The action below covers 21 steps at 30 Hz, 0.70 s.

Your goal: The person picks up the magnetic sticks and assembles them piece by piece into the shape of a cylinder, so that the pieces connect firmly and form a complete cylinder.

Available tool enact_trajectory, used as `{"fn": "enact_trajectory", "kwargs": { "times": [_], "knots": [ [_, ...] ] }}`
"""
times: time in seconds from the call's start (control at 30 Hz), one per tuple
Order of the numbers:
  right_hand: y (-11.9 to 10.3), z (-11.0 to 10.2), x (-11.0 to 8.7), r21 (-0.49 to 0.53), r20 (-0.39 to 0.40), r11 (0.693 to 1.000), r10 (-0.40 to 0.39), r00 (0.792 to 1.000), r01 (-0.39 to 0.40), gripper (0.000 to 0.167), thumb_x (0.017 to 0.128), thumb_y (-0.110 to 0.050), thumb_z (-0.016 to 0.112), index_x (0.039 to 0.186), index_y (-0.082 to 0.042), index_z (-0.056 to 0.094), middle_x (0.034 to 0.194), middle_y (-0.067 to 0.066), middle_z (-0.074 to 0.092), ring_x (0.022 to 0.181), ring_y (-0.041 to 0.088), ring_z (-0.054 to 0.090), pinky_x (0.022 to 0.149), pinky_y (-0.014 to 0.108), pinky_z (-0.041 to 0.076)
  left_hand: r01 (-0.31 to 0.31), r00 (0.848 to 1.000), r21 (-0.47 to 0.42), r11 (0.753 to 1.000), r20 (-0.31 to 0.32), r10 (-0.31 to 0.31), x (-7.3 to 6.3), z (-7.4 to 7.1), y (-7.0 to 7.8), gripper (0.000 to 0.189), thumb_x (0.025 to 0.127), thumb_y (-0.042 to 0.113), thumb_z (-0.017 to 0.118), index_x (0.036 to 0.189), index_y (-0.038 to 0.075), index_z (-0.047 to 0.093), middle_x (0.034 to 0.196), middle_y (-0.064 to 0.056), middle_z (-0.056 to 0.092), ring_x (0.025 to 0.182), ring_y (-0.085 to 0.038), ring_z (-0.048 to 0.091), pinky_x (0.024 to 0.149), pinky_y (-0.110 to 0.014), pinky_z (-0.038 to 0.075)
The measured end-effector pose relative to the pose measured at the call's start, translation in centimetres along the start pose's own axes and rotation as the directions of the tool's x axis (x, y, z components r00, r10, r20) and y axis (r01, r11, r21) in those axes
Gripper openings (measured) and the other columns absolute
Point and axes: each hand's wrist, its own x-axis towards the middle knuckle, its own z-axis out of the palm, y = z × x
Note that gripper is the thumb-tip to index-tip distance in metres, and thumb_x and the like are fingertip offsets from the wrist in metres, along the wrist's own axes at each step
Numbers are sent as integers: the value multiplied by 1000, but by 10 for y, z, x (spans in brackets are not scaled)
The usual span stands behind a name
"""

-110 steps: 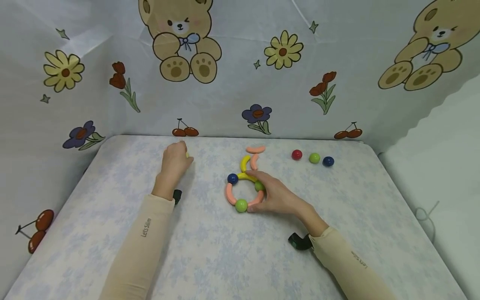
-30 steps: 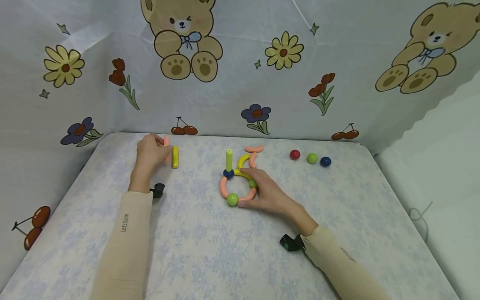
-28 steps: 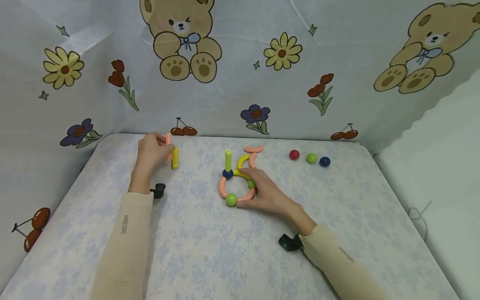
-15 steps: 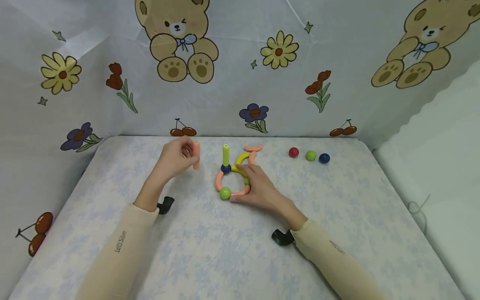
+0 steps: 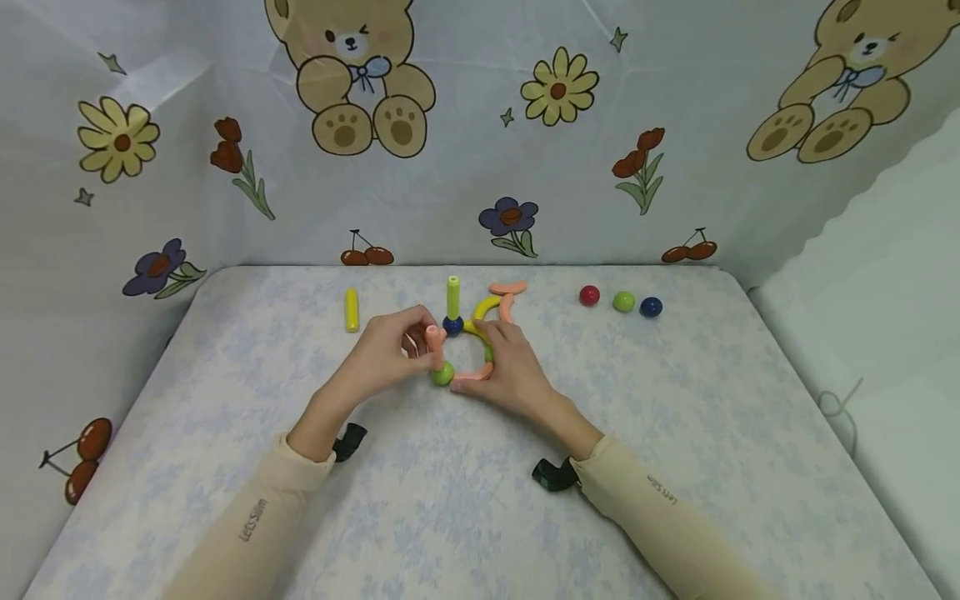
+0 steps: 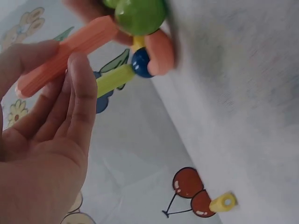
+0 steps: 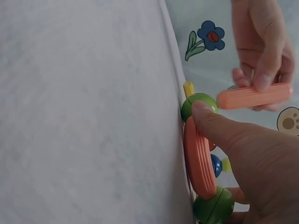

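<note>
In the head view my left hand pinches a straight pink stick between thumb and fingers. Its lower end is right at a green ball at the front left of a ring of balls and curved sticks. My right hand grips the ring's right side, and the right wrist view shows its thumb on the front green ball, above a curved pink piece. A lime stick stands upright on the navy ball at the ring's back. Fingers partly hide the ring's sides.
A yellow stick is at the back left. Behind the ring are a curved yellow piece and curved pink pieces. Red, green and navy balls sit at the back right, before the printed backdrop.
The lime stick came to stand on the navy ball. My left hand took the pink stick from the back left and brought it to the front green ball. The right hand kept its grip.
</note>
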Motion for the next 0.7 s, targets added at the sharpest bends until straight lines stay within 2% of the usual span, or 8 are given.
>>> {"fn": "enact_trajectory", "kwargs": {
  "times": [0.13, 0.33, 0.53, 0.7],
  "knots": [
    [0, -1, -1, -2, -9, 1000, 5, 1000, -5, 100, 76, -52, 93, 152, -3, 51, 144, 17, 55, 134, 36, 51, 109, 52, 47, -4, 997, 50, 999, 74, 1, 2, 9, -5, 13, 92, 8, 76, 101, 14, 68, 85, 3, 69, 79, -12, 65, 73, -29, 56],
    [-1, -2, -2, 24, 15, 998, 53, 998, -53, 96, 78, -52, 92, 153, -8, 51, 147, 13, 52, 134, 32, 51, 111, 51, 45, 18, 994, 94, 995, 105, -28, 3, 18, -8, 16, 91, 4, 78, 90, 14, 66, 88, 1, 67, 80, -12, 64, 73, -30, 54],
    [-3, -5, -2, 14, 47, 995, 99, 994, -100, 91, 83, -56, 86, 152, -8, 52, 149, 13, 52, 136, 30, 49, 113, 48, 45, 53, 991, 114, 992, 119, -66, 1, 17, -9, 21, 91, 5, 80, 83, 18, 65, 88, 3, 67, 80, -13, 63, 73, -31, 53],
    [-3, -4, -2, 36, 53, 993, 110, 993, -112, 77, 93, -53, 77, 151, -9, 53, 151, 13, 54, 139, 30, 50, 113, 48, 45, 87, 982, 141, 986, 152, -109, 1, 12, -10, 19, 90, 3, 80, 87, 18, 68, 87, 2, 68, 79, -15, 63, 74, -33, 53]
  ]
}}
